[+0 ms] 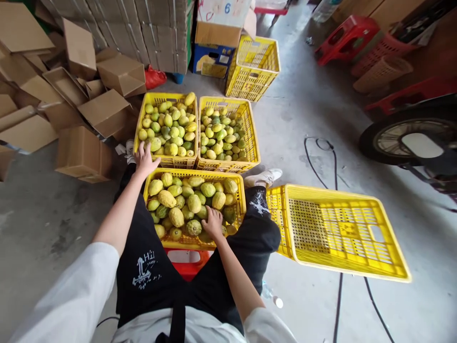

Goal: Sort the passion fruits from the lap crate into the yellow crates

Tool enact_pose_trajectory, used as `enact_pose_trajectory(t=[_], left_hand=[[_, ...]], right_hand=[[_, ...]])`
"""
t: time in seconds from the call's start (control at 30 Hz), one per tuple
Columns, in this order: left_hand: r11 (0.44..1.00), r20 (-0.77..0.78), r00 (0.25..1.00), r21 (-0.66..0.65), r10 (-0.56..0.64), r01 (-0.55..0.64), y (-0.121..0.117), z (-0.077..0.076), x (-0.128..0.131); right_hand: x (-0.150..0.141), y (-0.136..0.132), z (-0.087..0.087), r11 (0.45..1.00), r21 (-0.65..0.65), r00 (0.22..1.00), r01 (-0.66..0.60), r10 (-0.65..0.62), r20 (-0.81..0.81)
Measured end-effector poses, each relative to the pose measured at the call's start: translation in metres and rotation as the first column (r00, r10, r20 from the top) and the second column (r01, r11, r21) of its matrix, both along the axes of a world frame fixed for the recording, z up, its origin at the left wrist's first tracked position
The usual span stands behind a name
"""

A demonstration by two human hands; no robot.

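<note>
Between my knees stands a yellow plastic crate (193, 172) of yellow-green oval fruits (194, 204), some with ridged, wrinkled skin. My right hand (213, 224) reaches into it, fingers bent round a dark green fruit (202, 212) near the right side; its grip is partly hidden. My left hand (144, 161) is at the front left corner of the back left crate (171, 162), fingers spread at a fruit (154, 144) and thumb stretched out. That crate holds smaller, smoother fruits (174, 132). Beside it, the back right crate (252, 138) holds similar fruits (221, 133).
An empty yellow crate (342, 228) sits at my right, another yellow crate (253, 69) further back. Cardboard boxes (84, 152) are heaped left. A red stool (191, 267) shows under the near crate. Black cables (335, 166) cross the floor near a motorbike wheel (410, 138).
</note>
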State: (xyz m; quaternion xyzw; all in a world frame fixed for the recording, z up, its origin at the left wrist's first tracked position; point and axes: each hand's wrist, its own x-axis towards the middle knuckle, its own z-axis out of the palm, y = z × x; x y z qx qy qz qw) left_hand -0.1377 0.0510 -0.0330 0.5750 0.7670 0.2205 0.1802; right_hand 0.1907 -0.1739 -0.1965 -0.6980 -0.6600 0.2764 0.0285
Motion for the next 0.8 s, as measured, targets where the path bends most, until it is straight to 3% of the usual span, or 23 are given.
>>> enact_pose_trajectory(t=[0.07, 0.17, 0.23, 0.3, 0.43, 0.57, 0.7, 0.8], left_hand=[[0.992, -0.026, 1.0, -0.129, -0.017, 0.013, -0.04, -0.027, 0.023], [0.964, -0.015, 0.998, -0.261, -0.065, 0.059, -0.12, -0.07, 0.067], [0.964, -0.027, 0.994, -0.249, -0.107, 0.097, -0.162, -0.088, 0.088], [0.963, -0.031, 0.994, -0.254, -0.105, 0.094, -0.181, -0.096, 0.097], [0.946, -0.012, 0.988, -0.291, -0.155, 0.145, -0.176, -0.097, 0.088], [0.931, -0.02, 0.973, -0.296, -0.231, 0.215, -0.168, -0.095, 0.076], [0.921, -0.02, 0.959, -0.284, -0.283, 0.266, -0.164, -0.093, 0.066], [0.924, 0.081, 0.957, -0.25, -0.277, 0.289, -0.16, -0.09, 0.056]], right_hand=[[-0.002, 0.001, 0.002, 1.0, 0.003, 1.0, 0.001, -0.001, 0.009], [-0.002, 0.001, 0.006, 1.0, 0.002, 1.0, -0.017, 0.017, 0.003], [0.0, 0.001, 0.009, 0.999, 0.006, 0.999, -0.034, 0.034, -0.013], [0.003, 0.001, 0.009, 0.999, 0.007, 0.998, -0.052, 0.052, -0.044], [0.004, 0.003, 0.005, 1.0, -0.01, 0.972, -0.016, 0.013, -0.235], [-0.012, 0.013, 0.009, 0.993, -0.005, 0.869, 0.117, -0.105, -0.484], [-0.048, 0.044, 0.027, 0.976, -0.107, 0.911, 0.189, -0.215, -0.352], [-0.067, 0.071, 0.038, 0.939, -0.235, 0.913, 0.251, -0.311, -0.265]])
